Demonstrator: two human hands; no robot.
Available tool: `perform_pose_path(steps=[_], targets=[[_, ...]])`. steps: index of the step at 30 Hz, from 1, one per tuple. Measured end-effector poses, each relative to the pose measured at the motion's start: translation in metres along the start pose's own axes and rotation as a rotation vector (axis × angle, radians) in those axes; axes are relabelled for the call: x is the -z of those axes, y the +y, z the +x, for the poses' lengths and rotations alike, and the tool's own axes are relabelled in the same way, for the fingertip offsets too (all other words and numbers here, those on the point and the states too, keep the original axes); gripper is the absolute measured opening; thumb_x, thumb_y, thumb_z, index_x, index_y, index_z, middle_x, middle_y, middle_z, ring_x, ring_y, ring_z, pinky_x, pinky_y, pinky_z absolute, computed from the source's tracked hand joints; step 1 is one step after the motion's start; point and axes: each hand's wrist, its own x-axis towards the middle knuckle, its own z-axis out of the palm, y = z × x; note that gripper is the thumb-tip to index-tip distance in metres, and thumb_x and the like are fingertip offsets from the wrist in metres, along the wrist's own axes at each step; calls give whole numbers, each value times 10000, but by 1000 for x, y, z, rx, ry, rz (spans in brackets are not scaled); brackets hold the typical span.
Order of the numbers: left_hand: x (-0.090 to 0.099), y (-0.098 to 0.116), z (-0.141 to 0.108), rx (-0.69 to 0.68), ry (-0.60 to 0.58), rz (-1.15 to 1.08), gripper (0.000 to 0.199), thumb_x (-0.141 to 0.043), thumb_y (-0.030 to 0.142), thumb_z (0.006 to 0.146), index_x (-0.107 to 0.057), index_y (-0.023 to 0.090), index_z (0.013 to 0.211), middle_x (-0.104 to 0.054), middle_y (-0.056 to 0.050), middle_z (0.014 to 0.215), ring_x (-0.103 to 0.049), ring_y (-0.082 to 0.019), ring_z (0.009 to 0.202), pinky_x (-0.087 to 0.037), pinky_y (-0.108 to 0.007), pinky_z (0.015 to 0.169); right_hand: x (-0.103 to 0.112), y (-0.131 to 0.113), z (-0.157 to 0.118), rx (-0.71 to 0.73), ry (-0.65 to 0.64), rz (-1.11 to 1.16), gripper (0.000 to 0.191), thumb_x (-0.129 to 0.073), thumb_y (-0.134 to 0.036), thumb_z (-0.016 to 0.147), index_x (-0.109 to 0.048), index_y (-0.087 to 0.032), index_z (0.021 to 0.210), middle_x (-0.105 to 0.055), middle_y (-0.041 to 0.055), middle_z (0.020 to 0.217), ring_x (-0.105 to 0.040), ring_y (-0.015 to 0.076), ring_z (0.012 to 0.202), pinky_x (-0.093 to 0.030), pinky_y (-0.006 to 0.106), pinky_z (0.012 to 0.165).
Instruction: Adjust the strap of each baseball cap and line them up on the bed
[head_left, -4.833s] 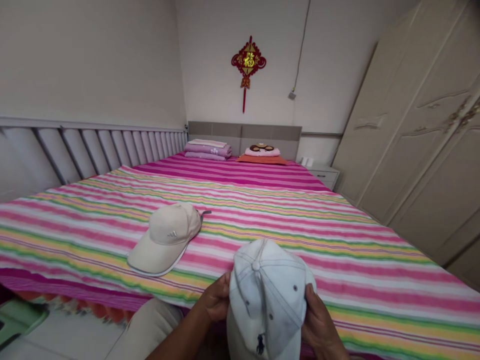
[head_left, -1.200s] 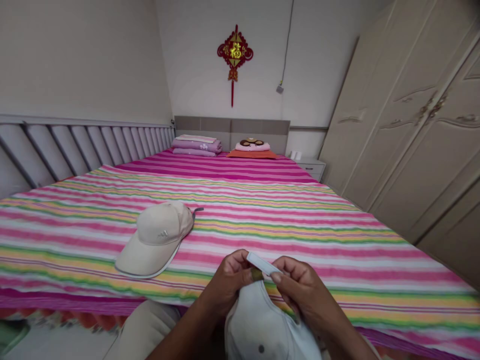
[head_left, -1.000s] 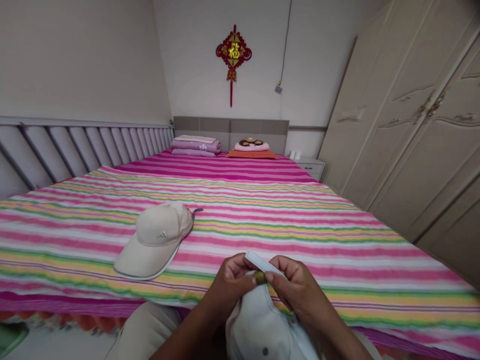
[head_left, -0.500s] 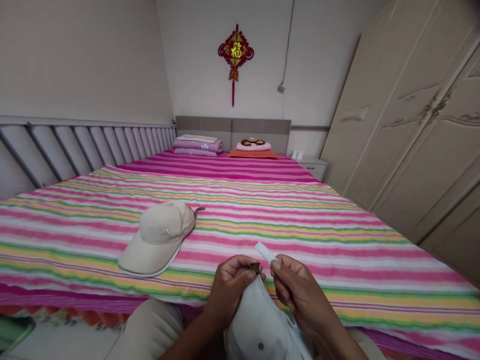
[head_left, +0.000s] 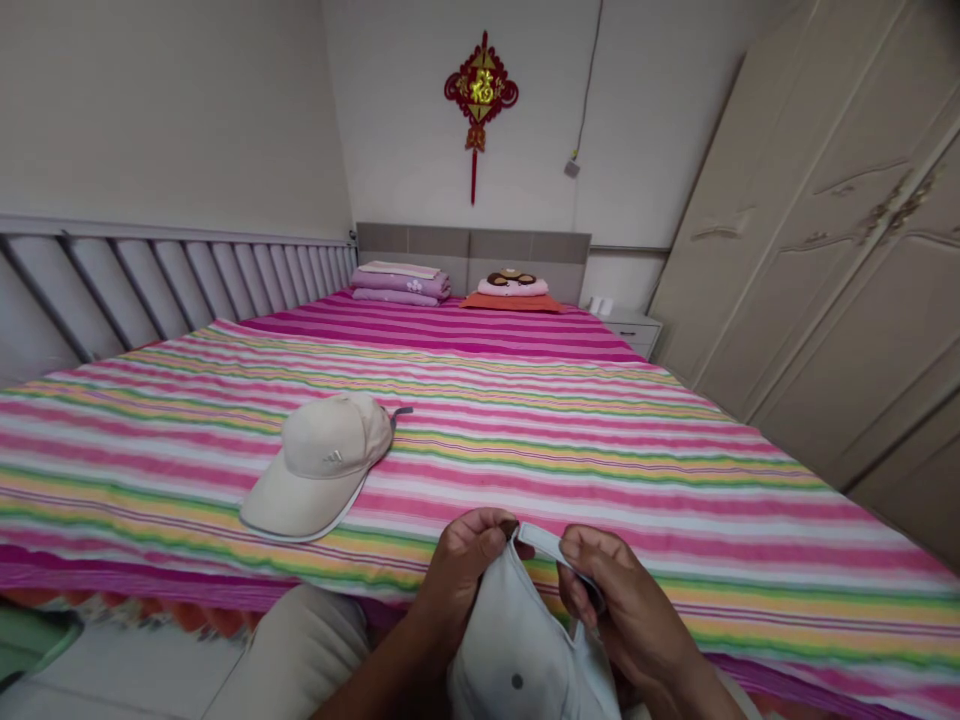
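Note:
A pale grey-white cap is held low in front of me, above my lap, with its back opening toward the bed. My left hand is closed on the edge of that opening, pinching a small dark buckle. My right hand pinches the cap's light strap. The strap's end lies right by the buckle; whether it has entered it I cannot tell. Part of the cap is cut off by the lower frame edge. To the left, a beige cap rests on the striped bedsheet, brim toward me.
The bed with its striped sheet spreads ahead. Folded bedding and a pillow lie by the headboard. A metal railing runs along the left, and a wardrobe stands at the right.
My right hand has brought the strap's end left and down to the buckle, and its grip has shifted back along the strap. My left hand stays at the buckle. The view has shifted slightly.

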Motion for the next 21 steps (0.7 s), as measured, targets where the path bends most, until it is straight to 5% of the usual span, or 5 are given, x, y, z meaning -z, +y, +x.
perform_pose_path(steps=[11, 21], targets=[[1, 4, -5, -55, -46, 62, 323, -795, 300, 490, -638, 152, 731, -632, -7, 569, -558, -95, 505, -385, -169, 475, -2, 0, 2, -59, -62, 5, 325, -579, -400, 686, -451, -176, 487, -386, -61, 333, -257, 53, 327, -190, 211, 384], [10, 20, -12, -415, -219, 598, 148, -660, 202, 688, -653, 169, 832, -612, -16, 777, -551, -135, 752, -411, -243, 706, 7, -14, 0, -50, -160, -396, 382, -590, -506, 674, -487, -161, 546, -431, -52, 386, -327, 55, 348, -229, 202, 387]])
